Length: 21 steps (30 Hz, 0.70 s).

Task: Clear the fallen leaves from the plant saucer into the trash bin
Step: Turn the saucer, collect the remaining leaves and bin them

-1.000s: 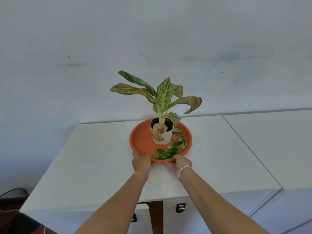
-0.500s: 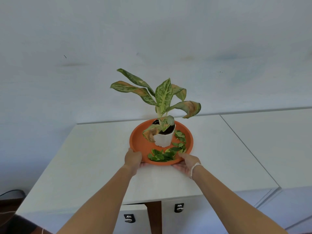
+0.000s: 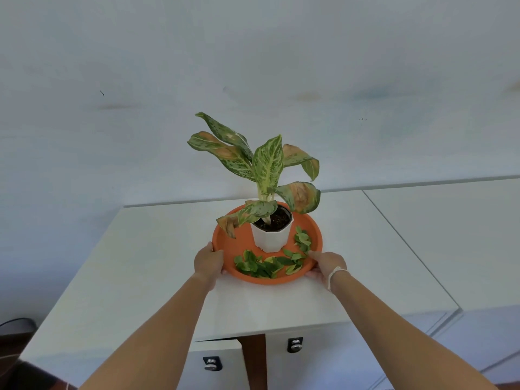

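A round orange plant saucer (image 3: 315, 229) rests on a white table (image 3: 135, 263). In it stands a white pot (image 3: 270, 240) holding a plant (image 3: 267, 167) with speckled green leaves, some browned. Several small green fallen leaves (image 3: 270, 264) lie in the saucer's front and right part. My left hand (image 3: 208, 260) grips the saucer's left front rim. At the right front rim my right hand (image 3: 327, 264) holds the saucer, fingers under its edge. No trash bin is in view.
A pale wall rises behind the table. A second white surface (image 3: 450, 235) adjoins on the right. Below the table's front edge are white drawers with dark knobs (image 3: 295, 344) and a brown leg (image 3: 254, 361). A dark cable (image 3: 14, 322) lies at lower left.
My hands have spread apart from the saucer's front to its left and right rims. The saucer has turned, so the plant's leaves and the fallen leaves have shifted.
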Tool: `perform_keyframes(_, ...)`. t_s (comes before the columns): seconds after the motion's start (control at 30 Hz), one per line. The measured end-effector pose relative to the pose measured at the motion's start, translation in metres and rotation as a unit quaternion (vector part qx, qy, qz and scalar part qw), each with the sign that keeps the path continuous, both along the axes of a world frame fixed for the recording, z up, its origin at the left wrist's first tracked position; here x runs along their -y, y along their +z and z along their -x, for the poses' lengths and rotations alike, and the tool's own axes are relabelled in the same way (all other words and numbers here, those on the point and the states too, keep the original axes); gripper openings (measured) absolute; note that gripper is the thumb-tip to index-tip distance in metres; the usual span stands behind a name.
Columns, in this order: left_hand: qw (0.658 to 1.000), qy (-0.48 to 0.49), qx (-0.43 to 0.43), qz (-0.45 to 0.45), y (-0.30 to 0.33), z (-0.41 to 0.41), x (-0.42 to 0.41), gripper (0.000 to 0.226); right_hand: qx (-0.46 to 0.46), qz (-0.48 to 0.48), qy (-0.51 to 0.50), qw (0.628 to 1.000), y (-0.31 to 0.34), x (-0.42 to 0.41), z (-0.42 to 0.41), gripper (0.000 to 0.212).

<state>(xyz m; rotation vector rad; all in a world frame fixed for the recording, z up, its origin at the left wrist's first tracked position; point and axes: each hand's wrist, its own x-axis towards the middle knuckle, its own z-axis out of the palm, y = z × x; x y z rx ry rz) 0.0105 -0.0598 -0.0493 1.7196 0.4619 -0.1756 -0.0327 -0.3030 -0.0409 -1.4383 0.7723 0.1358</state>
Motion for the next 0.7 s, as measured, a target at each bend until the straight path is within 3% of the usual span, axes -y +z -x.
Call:
perform_keyframes(0.37, 1.0, -0.007, 0.008, 0.012, 0.006, 0.016, 0.018, 0.022, -0.005, -0.016, -0.055, 0.998, -0.003, -0.024, 0.012, 0.025)
perform_keyframes(0.53, 0.996, -0.029, 0.015, -0.079, 0.007, 0.015, 0.016, 0.029, -0.003, -0.032, -0.059, 0.998, -0.008, -0.035, 0.016, 0.02)
perform_keyframes(0.7, 0.965, -0.092, 0.053, -0.242, 0.012, 0.017, 0.014, 0.048, 0.01, 0.104, -0.077, 0.992, 0.002, -0.03, 0.016, 0.044)
